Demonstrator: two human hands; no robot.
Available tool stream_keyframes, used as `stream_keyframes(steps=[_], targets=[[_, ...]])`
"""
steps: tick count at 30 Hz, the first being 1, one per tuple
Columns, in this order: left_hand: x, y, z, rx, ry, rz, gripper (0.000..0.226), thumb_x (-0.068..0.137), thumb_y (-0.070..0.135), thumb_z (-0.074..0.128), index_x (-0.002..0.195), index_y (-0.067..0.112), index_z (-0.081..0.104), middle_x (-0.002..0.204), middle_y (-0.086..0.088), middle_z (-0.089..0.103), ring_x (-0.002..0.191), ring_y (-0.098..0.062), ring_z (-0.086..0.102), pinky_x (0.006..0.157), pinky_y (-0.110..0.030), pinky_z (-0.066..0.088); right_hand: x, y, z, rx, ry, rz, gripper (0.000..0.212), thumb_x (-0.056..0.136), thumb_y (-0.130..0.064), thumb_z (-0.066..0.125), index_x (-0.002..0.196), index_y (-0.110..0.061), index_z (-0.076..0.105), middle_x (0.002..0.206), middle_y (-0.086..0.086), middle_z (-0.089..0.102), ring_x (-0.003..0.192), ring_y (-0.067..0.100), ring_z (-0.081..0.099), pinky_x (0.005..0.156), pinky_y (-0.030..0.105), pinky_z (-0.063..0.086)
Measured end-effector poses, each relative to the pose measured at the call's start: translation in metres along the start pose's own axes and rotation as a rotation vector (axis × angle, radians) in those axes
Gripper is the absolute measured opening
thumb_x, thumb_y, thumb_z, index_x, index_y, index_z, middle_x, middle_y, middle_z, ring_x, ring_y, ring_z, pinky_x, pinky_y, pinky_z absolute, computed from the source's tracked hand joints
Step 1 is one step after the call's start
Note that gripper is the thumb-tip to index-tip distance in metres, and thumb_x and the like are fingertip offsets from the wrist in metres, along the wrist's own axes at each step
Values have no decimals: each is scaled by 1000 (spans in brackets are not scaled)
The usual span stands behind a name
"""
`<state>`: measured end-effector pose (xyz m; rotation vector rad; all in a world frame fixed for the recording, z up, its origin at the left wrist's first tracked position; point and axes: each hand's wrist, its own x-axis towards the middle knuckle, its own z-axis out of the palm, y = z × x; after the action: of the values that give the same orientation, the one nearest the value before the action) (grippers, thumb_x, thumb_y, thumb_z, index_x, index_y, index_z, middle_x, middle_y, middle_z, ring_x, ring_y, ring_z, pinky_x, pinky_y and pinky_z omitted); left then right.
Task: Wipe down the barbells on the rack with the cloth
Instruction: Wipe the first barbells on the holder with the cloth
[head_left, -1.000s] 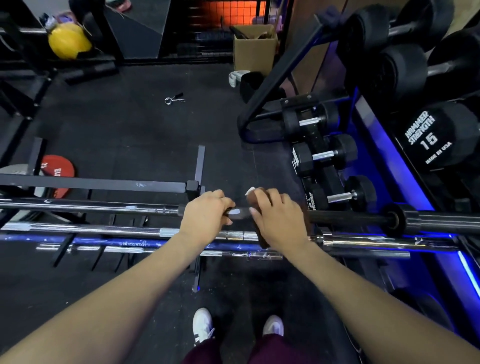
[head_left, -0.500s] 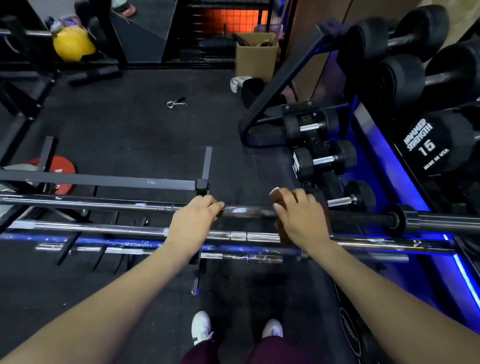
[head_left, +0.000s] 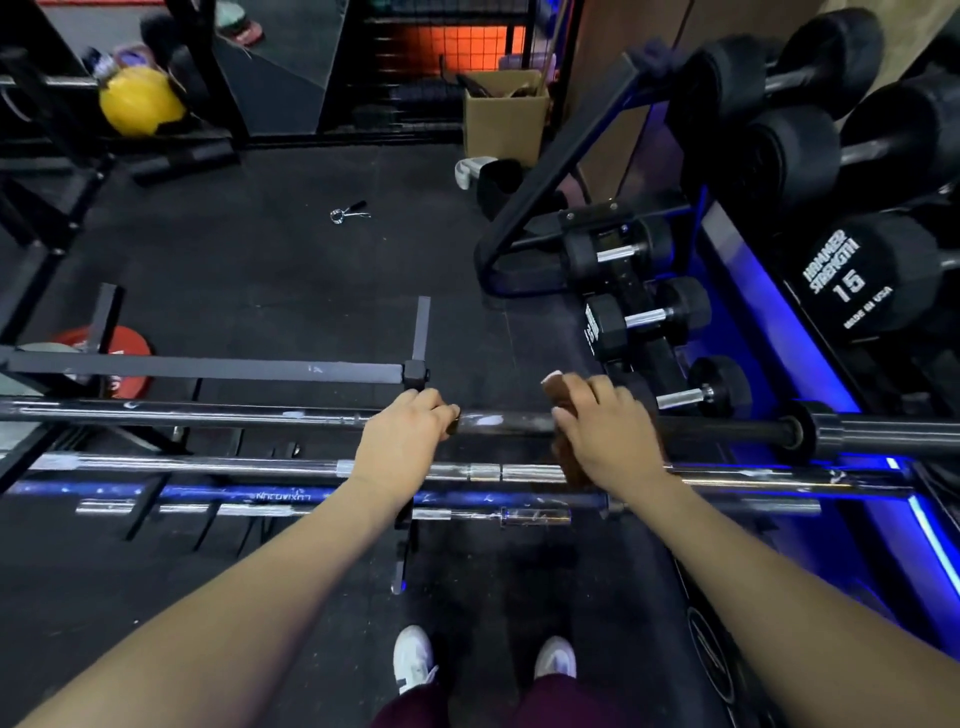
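Note:
Several barbells lie across a low rack in front of me. The top one is a dark barbell (head_left: 498, 423) with white chalk marks. My left hand (head_left: 405, 441) grips its shaft near the middle. My right hand (head_left: 605, 434) holds a brown cloth (head_left: 555, 388) wrapped over the same bar, a little to the right. Below it lie a chrome barbell (head_left: 208, 464) and a blue barbell (head_left: 218, 493), with a further chrome bar under them. Most of the cloth is hidden under my fingers.
A dumbbell rack (head_left: 737, 322) with blue lighting stands close on the right, with small dumbbells (head_left: 647, 314) beside it. A cardboard box (head_left: 504, 117), a yellow ball (head_left: 140, 101), a spring collar (head_left: 348, 211) and a red plate (head_left: 130, 358) lie around the black floor. My shoes (head_left: 413, 660) stand below the rack.
My right hand has slid the cloth rightward along the dark barbell, widening the gap to my left hand. The left hand has kept its grip.

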<state>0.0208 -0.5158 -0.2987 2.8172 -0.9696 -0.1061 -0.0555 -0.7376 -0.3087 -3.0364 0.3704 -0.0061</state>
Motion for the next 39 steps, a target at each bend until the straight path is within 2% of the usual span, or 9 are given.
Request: stream_keyframes(steps=[2, 4, 9, 15, 17, 21, 26, 32, 39], targets=[[-1, 1, 5, 35, 8, 15, 29, 61, 6, 85, 85, 17, 73, 77, 1, 60, 70, -19, 57, 42, -29, 48, 1, -29, 4, 25, 28, 8, 49, 88, -43, 39, 118, -10, 59, 97, 14, 61, 77, 36, 59, 66, 40, 50], [-2, 2, 5, 48, 17, 13, 30, 58, 7, 85, 83, 17, 73, 75, 1, 60, 68, -20, 57, 41, -29, 48, 1, -65, 7, 62, 24, -70, 45, 88, -42, 49, 121, -11, 56, 101, 12, 60, 81, 33, 58, 68, 39, 49], [0, -3, -2, 11, 6, 10, 26, 91, 13, 57, 115, 17, 65, 104, -3, 58, 99, -22, 51, 68, -37, 52, 11, -55, -4, 86, -58, -209, 52, 98, -44, 40, 142, -19, 31, 127, 7, 46, 110, 30, 49, 90, 41, 40], [-5, -7, 2, -8, -32, 16, 37, 99, 18, 46, 135, 22, 50, 119, 3, 52, 110, -17, 45, 75, -34, 51, 7, -17, -5, 60, -83, 129, 46, 100, -41, 36, 140, -20, 37, 128, 11, 47, 115, 34, 47, 94, 41, 38], [-9, -9, 3, -42, -15, 19, 35, 99, 18, 46, 134, 21, 52, 119, 3, 52, 110, -16, 45, 75, -34, 51, 8, -37, -6, 83, -62, 165, 44, 101, -39, 34, 139, -18, 38, 129, 11, 47, 115, 34, 46, 94, 41, 36], [-31, -28, -2, -184, 124, -71, 25, 91, 17, 59, 115, 14, 66, 108, -2, 61, 101, -23, 55, 67, -37, 51, 8, -96, 3, 127, 0, 21, 46, 99, -39, 36, 140, -17, 35, 130, 10, 45, 113, 31, 45, 94, 40, 36], [-33, -56, -6, -151, 76, -190, 36, 92, 23, 59, 127, 17, 58, 116, -1, 57, 107, -22, 50, 80, -39, 50, 14, -85, -3, 149, -86, -132, 47, 98, -39, 40, 142, -24, 34, 128, 6, 46, 110, 30, 49, 90, 39, 40], [-19, -60, -9, -96, 14, -182, 32, 92, 32, 56, 122, 23, 62, 111, 2, 58, 108, -18, 48, 76, -35, 48, 7, -76, 4, 103, 41, 196, 45, 98, -36, 43, 138, -17, 43, 124, 12, 51, 109, 34, 49, 91, 41, 37], [-20, -60, -13, -16, 17, -164, 24, 93, 31, 56, 114, 23, 64, 107, 3, 57, 103, -15, 48, 64, -30, 42, 14, -145, 8, 165, -1, -1, 49, 100, -38, 36, 144, -16, 32, 133, 7, 44, 117, 29, 43, 98, 38, 33]])
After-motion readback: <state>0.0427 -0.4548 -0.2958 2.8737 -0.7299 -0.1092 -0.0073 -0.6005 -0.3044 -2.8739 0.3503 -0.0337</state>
